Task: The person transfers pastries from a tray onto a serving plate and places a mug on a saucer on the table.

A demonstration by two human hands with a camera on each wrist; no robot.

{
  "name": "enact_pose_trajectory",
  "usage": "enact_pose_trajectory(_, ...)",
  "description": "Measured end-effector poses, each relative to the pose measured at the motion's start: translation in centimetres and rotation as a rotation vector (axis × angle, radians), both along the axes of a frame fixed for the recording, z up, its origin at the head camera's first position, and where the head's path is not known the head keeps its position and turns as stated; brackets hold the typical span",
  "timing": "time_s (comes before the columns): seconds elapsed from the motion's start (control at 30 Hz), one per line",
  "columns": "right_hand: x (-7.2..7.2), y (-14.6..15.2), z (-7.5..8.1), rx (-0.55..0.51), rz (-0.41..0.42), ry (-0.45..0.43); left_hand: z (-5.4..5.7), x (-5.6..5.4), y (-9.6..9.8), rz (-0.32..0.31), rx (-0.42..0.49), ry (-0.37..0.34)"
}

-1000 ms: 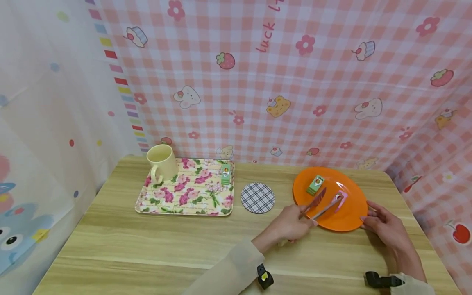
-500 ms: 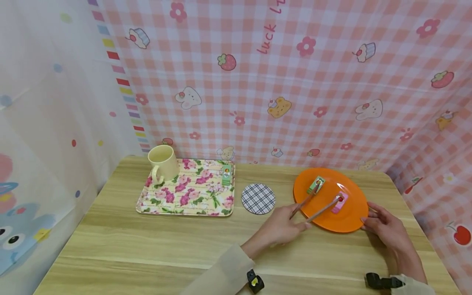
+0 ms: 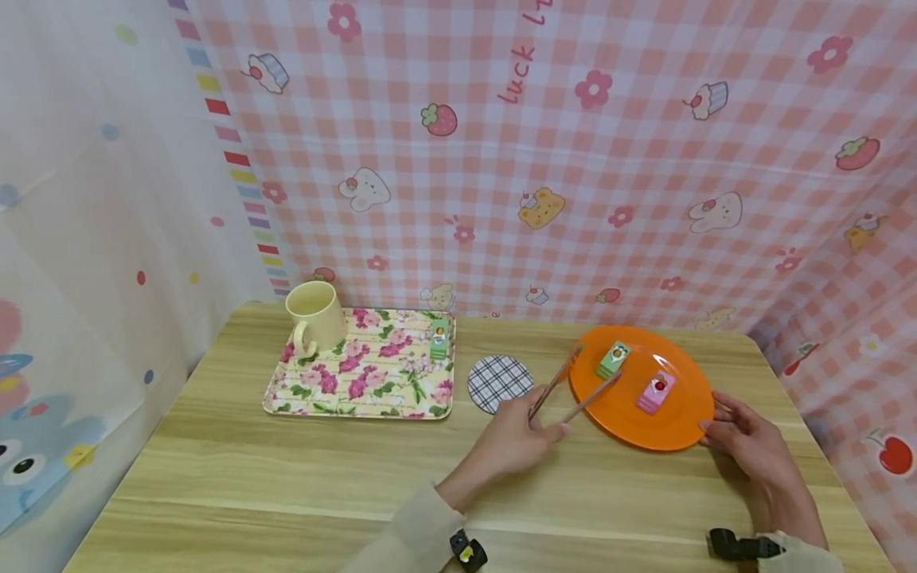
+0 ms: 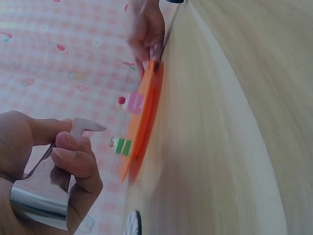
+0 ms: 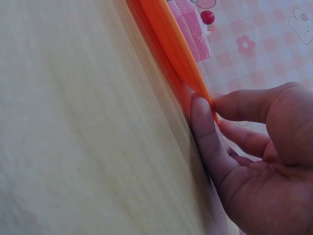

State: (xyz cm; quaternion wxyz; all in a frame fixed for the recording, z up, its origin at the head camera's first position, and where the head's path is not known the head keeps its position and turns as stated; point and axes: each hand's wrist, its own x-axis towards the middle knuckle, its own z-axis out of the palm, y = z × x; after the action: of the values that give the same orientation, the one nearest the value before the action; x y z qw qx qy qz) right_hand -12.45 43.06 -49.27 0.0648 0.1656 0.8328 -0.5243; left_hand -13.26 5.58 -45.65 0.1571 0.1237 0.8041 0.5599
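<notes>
My left hand [image 3: 510,439] grips metal tongs [image 4: 41,200] over the left side of the orange oval plate [image 3: 688,414]. The tongs' two arms are spread, with nothing between them. On the plate lie a green toy cake slice [image 3: 612,360] and, to its right, a pink toy cake slice [image 3: 655,393] topped by a red cherry. One tong tip appears close to the green slice in the head view. At the plate's right edge, my right hand [image 3: 748,436] pinches the rim between thumb and fingers, clearly seen in the right wrist view.
A floral tray [image 3: 329,404] stands at the left, bearing a cream mug [image 3: 322,318] and another green toy cake slice [image 3: 439,339]. Between tray and plate lies a round checked coaster [image 3: 500,382]. Patterned cloth [image 3: 487,175] hangs behind the wooden table [image 3: 286,485].
The tongs have let go of the pink cake slice, which now lies on the plate. My left hand has drawn back to the left with the tongs spread wider. My right hand has stayed put.
</notes>
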Motion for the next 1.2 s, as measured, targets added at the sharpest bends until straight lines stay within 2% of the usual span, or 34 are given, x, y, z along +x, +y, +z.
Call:
enact_pose_trajectory(0.6, -0.1, 0.0, -0.2, -0.015, -0.02, 0.017, 0.1, -0.5, -4.1, 0.096, -0.008, 0.115)
enact_pose_trajectory(0.73, 0.0, 0.0, -0.2, -0.007, -0.023, 0.003, 0.1, -0.4, -4.9, 0.125, 0.02, 0.125)
enact_pose_trajectory(0.93, 0.0, 0.1, 0.0, -0.009, -0.021, -0.002, 0.0, -0.3, -6.3, 0.155, 0.04, 0.176)
enact_pose_trajectory(1.2, 0.0, -0.1, 0.0, -0.005, -0.017, -0.005, -0.2, -0.1, -8.3, 0.209, 0.006, 0.179)
